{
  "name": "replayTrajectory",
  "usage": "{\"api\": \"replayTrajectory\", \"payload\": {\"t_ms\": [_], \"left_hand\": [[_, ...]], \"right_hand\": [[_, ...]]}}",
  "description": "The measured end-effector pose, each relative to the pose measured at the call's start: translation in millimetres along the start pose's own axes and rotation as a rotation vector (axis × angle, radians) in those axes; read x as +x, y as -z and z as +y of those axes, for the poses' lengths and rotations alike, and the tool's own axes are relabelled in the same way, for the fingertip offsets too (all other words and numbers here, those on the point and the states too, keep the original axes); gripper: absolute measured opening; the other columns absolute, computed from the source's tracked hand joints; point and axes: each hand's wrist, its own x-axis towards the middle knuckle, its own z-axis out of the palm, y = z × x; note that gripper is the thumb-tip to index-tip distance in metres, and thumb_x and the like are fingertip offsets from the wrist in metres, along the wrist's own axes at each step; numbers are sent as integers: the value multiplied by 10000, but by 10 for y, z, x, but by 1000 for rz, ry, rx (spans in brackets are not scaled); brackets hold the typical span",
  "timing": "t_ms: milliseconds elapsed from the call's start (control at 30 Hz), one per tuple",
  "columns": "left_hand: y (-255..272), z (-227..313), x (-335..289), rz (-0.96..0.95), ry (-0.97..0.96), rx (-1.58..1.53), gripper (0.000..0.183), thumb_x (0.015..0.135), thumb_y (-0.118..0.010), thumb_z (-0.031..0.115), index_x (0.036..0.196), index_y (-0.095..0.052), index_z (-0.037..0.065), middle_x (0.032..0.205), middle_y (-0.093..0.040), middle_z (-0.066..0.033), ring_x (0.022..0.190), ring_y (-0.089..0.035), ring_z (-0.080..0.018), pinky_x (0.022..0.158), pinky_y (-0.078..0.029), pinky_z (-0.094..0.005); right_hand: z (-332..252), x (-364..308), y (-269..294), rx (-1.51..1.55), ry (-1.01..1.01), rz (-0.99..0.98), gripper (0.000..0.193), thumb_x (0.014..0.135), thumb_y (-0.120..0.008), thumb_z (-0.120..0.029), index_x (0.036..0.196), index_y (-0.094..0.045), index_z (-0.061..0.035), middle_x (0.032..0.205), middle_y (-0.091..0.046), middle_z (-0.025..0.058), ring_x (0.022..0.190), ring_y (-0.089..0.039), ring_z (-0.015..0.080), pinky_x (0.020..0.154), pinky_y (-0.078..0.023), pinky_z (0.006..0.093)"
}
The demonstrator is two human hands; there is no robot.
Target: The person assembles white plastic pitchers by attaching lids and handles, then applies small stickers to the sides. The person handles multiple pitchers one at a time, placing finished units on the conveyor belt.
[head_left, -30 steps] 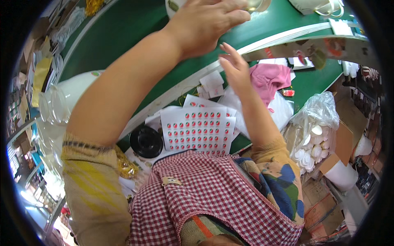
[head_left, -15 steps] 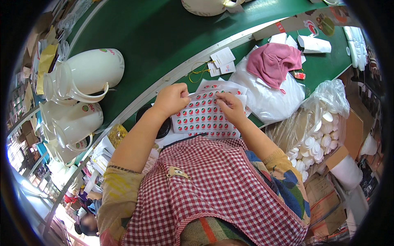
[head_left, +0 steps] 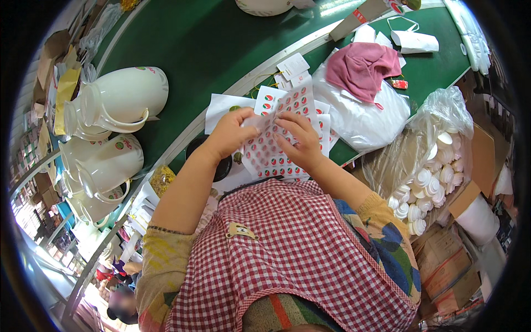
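A thin sheet of small round red-and-green stickers (head_left: 264,149) is raised and bent between my hands, its left part showing paler. Closed on its left side, my left hand (head_left: 232,133) pinches the paper between thumb and fingers. My right hand (head_left: 303,143) is curled against the sheet's middle, thumb and fingertips gripping the bent paper. Beneath lie more sticker sheets (head_left: 322,124), and a white paper (head_left: 218,110) sticks out beyond my left hand. A dark round object (head_left: 222,167) sits partly hidden under my left wrist.
Cream pitchers (head_left: 127,97) lie on the green belt at left. White tags (head_left: 293,65) rest by the metal rail. To the right are a pink cloth (head_left: 362,69) on a white plastic bag (head_left: 368,124) and a clear bag of white lids (head_left: 423,191).
The sticker sheet, lying flatter before, is now lifted and bent. My right hand has shifted down along it. White paper and other sheets now show beyond it.
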Motion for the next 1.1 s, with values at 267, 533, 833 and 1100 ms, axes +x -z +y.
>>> {"api": "replayTrajectory", "payload": {"t_ms": [267, 533, 833, 1100], "left_hand": [[-26, -415, 137, -56, -17, -484, 261, 796, -652, 4, 1034, -565, 66, 980, -637, -26, 834, -615, -106, 784, -500, -256], [-35, -362, 155, -41, 0, -450, 304, 799, -625, -26, 1092, -573, 38, 976, -645, -37, 814, -611, -103, 745, -506, -252], [-4, -269, 161, -6, 27, -387, 299, 792, -629, -44, 1076, -582, 37, 970, -640, -28, 842, -614, -101, 768, -517, -266], [65, -355, 232, 12, 48, -325, 307, 795, -613, -33, 1095, -587, 29, 997, -644, -28, 859, -612, -109, 778, -509, -276]], "right_hand": [[-14, 28, -17, -35, -62, -48, 272, 739, -755, -169, 979, -688, -60, 1032, -655, 104, 922, -632, 277, 779, -516, 357], [18, 149, 26, -42, -11, -132, 175, 760, -738, -109, 917, -696, -43, 981, -667, 88, 867, -650, 248, 737, -532, 335], [31, 337, 39, -258, 240, -174, 119, 731, -705, -146, 818, -666, -75, 879, -659, 35, 746, -637, 214, 626, -511, 337], [116, 479, 48, -219, 208, -311, 154, 695, -731, -129, 824, -661, -85, 882, -660, 41, 731, -642, 217, 625, -518, 333]]}}
